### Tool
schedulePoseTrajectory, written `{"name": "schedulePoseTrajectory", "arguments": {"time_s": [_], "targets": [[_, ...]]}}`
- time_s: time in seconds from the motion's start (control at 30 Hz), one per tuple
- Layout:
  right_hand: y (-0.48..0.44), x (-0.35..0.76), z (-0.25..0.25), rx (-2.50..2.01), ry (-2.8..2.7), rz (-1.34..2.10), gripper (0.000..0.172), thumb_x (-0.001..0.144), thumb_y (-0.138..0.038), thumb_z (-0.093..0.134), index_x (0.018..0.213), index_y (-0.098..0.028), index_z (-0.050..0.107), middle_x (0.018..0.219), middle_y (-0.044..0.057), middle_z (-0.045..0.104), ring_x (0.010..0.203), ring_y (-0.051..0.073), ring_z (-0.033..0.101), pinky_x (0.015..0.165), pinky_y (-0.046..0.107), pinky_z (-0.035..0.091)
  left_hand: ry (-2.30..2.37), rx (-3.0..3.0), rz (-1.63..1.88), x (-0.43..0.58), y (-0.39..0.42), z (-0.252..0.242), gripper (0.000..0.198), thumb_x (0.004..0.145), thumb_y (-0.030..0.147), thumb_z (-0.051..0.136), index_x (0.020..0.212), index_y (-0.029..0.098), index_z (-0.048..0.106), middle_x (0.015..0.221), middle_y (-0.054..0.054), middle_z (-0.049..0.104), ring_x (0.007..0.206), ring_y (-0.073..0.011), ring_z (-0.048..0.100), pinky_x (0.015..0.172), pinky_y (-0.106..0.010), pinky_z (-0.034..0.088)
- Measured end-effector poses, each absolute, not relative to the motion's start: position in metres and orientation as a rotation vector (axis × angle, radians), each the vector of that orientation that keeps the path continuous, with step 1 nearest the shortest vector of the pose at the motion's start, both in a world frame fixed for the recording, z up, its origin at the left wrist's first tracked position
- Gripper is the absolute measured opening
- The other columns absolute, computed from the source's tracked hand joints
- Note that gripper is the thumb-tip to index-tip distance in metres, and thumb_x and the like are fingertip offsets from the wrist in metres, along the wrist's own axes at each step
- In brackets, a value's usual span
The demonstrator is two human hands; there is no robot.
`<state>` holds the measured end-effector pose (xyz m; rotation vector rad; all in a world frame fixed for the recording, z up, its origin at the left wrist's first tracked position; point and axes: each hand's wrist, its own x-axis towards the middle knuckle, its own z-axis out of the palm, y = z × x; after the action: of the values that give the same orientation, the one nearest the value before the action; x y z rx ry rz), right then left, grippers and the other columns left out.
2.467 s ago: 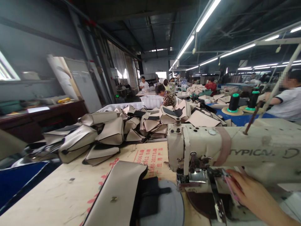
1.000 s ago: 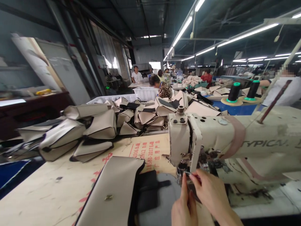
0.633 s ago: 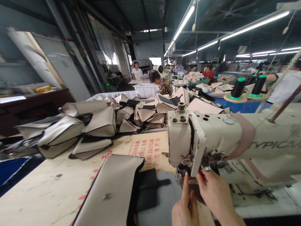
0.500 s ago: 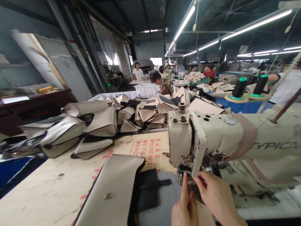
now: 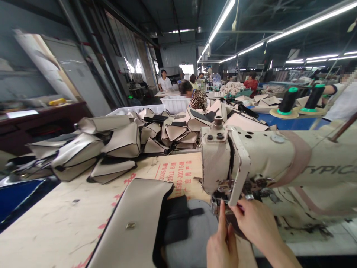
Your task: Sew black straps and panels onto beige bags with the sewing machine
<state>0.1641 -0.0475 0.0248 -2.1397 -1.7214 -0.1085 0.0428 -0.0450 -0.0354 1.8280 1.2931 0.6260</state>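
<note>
A white sewing machine (image 5: 220,160) stands at the right. Below its head, my left hand (image 5: 222,242) points its index finger up at the needle area, the other fingers curled. My right hand (image 5: 255,221) reaches in beside the machine's white lever, thumb and index finger pressed together; what they hold, if anything, is too small to tell. A beige bag (image 5: 134,223) with black edging and a small metal clasp lies left of my hands. Its black strap piece (image 5: 177,219) rests over a grey round plate (image 5: 199,230).
Many beige bags (image 5: 122,141) are heaped behind the wooden board (image 5: 69,212). Two black thread cones (image 5: 288,100) stand at the back right. Beyond the heap is a white crate (image 5: 174,104). Several people sit or stand further back; a person in white is at the right edge.
The view has shifted slightly, so the machine, bags and hands sit a little further right. Both hands stay at the needle area in nearly the same pose.
</note>
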Motion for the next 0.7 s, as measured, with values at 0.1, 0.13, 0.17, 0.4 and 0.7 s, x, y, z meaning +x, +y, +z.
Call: {"name": "schedulePoseTrajectory", "arguments": {"time_s": [0.1,0.13,0.17,0.4,0.7], "targets": [[-0.047,0.16,0.024,-2.147,-1.721,-0.203,0.026,0.088,-0.028,0.045,0.07,-0.024,0.062,0.055,-0.001,0.061,0.049,0.016,0.058,0.046,0.026,0.025,1.248,1.806,0.643,0.042,-0.044,-0.038,0.055,0.09,0.025,0.027,0.142,0.011,0.018,0.056,-0.003,0.062,0.055,-0.0168,0.062,0.05,-0.02,0.039],[-0.048,0.158,0.022,-2.132,-1.715,-0.244,0.028,0.09,-0.029,0.042,0.07,-0.024,0.062,0.056,-0.001,0.06,0.049,0.016,0.058,0.046,0.026,0.026,1.229,1.797,0.645,0.042,-0.043,-0.039,0.056,0.089,0.024,0.027,0.142,0.01,0.016,0.055,-0.002,0.061,0.054,-0.0162,0.061,0.05,-0.019,0.038],[-0.049,0.155,0.019,-2.107,-1.704,-0.284,0.03,0.091,-0.03,0.039,0.072,-0.024,0.061,0.057,-0.001,0.06,0.05,0.017,0.059,0.047,0.027,0.027,1.209,1.79,0.643,0.042,-0.043,-0.04,0.057,0.089,0.023,0.028,0.142,0.009,0.014,0.055,-0.002,0.06,0.054,-0.0156,0.06,0.05,-0.019,0.038],[-0.052,0.152,0.004,-1.962,-1.441,-0.503,0.046,0.097,-0.041,0.021,0.091,-0.018,0.06,0.068,0.002,0.063,0.054,0.015,0.06,0.05,0.026,0.033,1.176,1.896,0.55,0.04,-0.04,-0.041,0.057,0.086,0.021,0.033,0.142,0.013,0.02,0.055,0.0,0.06,0.052,-0.0151,0.059,0.05,-0.018,0.038],[-0.058,0.159,0.008,-2.017,-1.603,-0.142,0.024,0.092,-0.038,0.04,0.079,-0.029,0.058,0.067,-0.007,0.063,0.059,0.017,0.06,0.052,0.027,0.028,1.264,1.932,0.765,0.03,-0.045,-0.041,0.051,0.092,0.033,0.027,0.138,0.013,0.032,0.064,-0.005,0.066,0.051,-0.0125,0.058,0.051,-0.018,0.038]]}}
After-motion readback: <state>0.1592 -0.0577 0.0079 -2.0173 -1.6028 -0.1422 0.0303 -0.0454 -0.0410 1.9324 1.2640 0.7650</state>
